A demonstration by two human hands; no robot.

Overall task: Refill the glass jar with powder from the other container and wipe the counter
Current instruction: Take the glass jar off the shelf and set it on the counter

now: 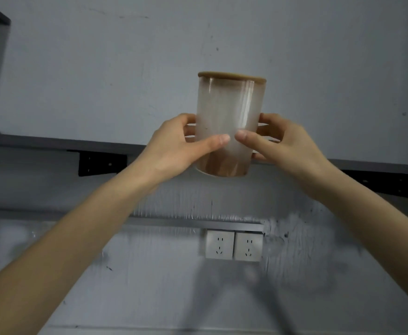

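Both hands, the left [174,143] and the right [287,143], hold the jar [227,122] upright in front of the wall, each grip pinching its lower half (thumbs nearly meeting in front), its base level with the shelf [53,142] edge, wooden lid [232,77] on, above two sockets [233,245].

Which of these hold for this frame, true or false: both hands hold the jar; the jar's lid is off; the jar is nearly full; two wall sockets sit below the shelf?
1. Both hands hold the jar. True: the left hand and right hand grip the glass jar.
2. The lid is off. False: the wooden lid is on.
3. The jar is nearly full. False: brown powder shows only near its bottom.
4. Two sockets sit below the shelf. True: the wall sockets are under the shelf.
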